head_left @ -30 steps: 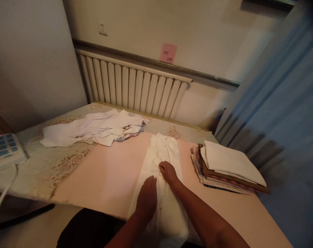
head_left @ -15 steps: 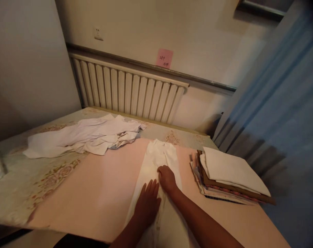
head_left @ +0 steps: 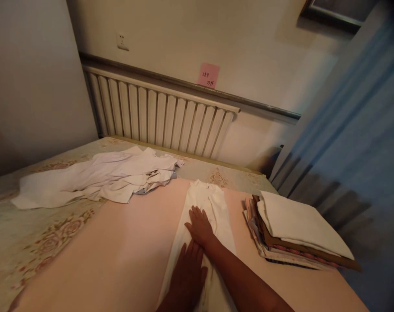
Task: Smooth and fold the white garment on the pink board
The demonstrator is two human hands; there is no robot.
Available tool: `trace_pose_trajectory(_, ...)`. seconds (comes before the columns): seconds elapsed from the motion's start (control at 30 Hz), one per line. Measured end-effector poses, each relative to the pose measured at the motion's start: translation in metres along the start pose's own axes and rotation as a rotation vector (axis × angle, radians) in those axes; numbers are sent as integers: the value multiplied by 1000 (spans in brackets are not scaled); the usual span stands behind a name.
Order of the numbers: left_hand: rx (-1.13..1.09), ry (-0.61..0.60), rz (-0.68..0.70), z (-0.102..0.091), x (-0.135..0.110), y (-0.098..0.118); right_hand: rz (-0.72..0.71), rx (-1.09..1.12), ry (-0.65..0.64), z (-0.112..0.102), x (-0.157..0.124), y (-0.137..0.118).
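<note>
A white garment (head_left: 221, 216), folded into a long narrow strip, lies on a pink sheet (head_left: 135, 242). Its far end shows a small dark mark near the collar-like edge, and its near end runs out of view below. My right hand (head_left: 200, 226) rests flat on the middle of the strip with fingers spread. Just nearer to me, my left hand (head_left: 188, 275) lies flat on the same cloth, its fingertips meeting the right wrist. Neither hand grips anything.
A loose heap of white garments (head_left: 99, 175) lies at the left on the flowered cover (head_left: 63, 234). To the right stands a folded stack of clothes (head_left: 307, 225), white on top. Behind are a radiator (head_left: 158, 115) and a blue curtain (head_left: 353, 143).
My right hand has opened from curled fingers to a flat palm and shifted slightly left. My left hand has moved nearer to me, and the view has shifted a little.
</note>
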State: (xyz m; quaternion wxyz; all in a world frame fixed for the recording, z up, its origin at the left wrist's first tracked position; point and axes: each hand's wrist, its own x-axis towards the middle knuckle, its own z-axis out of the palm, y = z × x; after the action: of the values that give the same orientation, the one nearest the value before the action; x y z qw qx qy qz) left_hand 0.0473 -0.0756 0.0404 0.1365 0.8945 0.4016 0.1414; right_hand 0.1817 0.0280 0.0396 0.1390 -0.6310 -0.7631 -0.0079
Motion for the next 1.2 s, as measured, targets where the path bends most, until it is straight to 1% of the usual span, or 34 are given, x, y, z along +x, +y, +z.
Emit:
trace_pose_trajectory(0.13,7,-4,31,7,-6,-8,16,-21,43,3,1,1)
trace_pose_trajectory(0.27,6,37,92,21,-9,-18,66,-49,85,7,2,-2)
trace_pose_trajectory(0.37,1,65,101,29,-8,-22,101,-72,91,7,4,-4)
trace_pose_trajectory(0.43,-13,52,106,32,-7,-23,119,-86,90,8,6,-4)
trace_pose_trajectory(0.53,-38,18,119,31,-6,-22,126,-103,96,9,9,-4)
trace_pose_trajectory(0.7,-40,2,103,31,-7,-20,129,-132,91,13,13,-2)
trace_pose_trajectory(0.97,-29,47,124,37,-5,-23,134,-148,71,15,17,-1)
trace_pose_trajectory(1.1,-47,21,131,34,-5,-22,135,-177,45,11,20,-2)
trace_pose_trajectory(1.2,-36,4,130,31,-5,-21,84,-214,36,2,24,-10)
